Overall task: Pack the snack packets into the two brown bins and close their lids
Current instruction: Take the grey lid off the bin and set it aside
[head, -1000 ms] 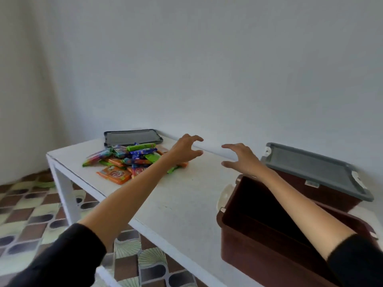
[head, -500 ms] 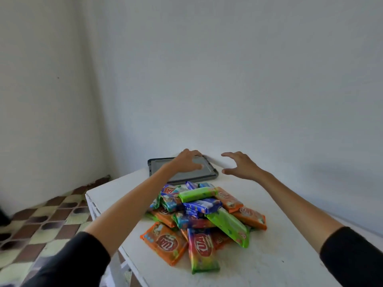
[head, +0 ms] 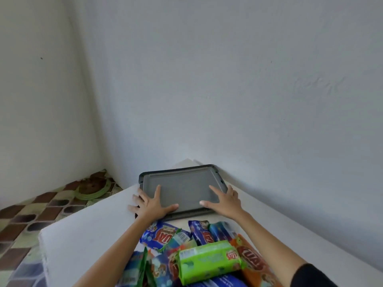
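Hands spread flat on grey lid (head: 182,188): my left hand (head: 150,204) at its 8 o'clock corner, right hand (head: 223,200) at 4 o'clock. Lid lies at 12 o'clock on worktop (head: 83,235). Snack packets (head: 207,259) heaped at 6 o'clock, unpacked. Bins out of view. Judge task barely begun.

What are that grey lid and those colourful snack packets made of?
Grey lid: looks like moulded plastic, matte, with a raised rim and rounded corners. Snack packets: probably thin plastic film, glossy, judging by the printed colours, crinkles and sheen.
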### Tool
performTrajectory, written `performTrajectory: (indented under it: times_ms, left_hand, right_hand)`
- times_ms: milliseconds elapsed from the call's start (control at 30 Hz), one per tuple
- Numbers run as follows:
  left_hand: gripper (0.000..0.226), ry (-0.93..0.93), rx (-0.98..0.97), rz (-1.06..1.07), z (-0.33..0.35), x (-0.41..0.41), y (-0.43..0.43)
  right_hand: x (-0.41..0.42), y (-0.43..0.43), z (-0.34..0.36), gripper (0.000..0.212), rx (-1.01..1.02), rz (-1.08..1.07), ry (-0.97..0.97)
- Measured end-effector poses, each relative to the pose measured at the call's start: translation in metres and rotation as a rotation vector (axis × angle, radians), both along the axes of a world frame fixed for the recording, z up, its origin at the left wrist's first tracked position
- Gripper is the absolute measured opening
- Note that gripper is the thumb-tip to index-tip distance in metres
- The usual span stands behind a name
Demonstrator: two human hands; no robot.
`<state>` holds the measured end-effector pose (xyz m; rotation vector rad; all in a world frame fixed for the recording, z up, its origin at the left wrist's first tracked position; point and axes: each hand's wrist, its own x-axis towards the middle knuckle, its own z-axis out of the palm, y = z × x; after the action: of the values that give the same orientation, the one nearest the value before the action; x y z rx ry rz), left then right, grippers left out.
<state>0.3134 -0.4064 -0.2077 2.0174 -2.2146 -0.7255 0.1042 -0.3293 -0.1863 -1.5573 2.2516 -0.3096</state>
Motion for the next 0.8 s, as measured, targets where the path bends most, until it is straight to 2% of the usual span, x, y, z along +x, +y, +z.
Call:
performTrajectory:
  times_ms: [100,200,333,433,533,633,800]
  left_hand:
    - [0.097,0.001,-0.058,0.026,0.001,-0.004,-0.004]
    - [0.094,0.114,-0.102,0.069,0.008,-0.004,-0.002]
    - [0.080,0.374,-0.299,0.218,0.019,-0.011,0.009]
    - [0.076,0.560,-0.456,0.234,0.034,-0.022,0.017]
    - [0.078,0.662,-0.565,0.128,0.062,-0.044,0.027]
    - [0.082,0.693,-0.624,-0.042,0.093,-0.079,0.044]
    - [0.095,0.758,-0.566,-0.407,0.110,-0.162,0.099]
  right_hand:
    - [0.001,-0.007,-0.008,0.092,0.025,-0.026,0.003]
    - [0.000,-0.007,-0.004,0.090,-0.049,-0.106,-0.075]
    - [-0.001,0.001,0.008,0.073,-0.274,-0.269,-0.218]
    - [0.000,0.014,0.026,0.074,-0.506,-0.343,-0.144]
    - [-0.009,0.037,0.054,0.080,-0.700,-0.405,0.027]
    - [-0.030,0.074,0.075,0.085,-0.854,-0.515,0.108]
    - [-0.085,0.160,0.080,0.093,-0.992,-0.797,0.178]
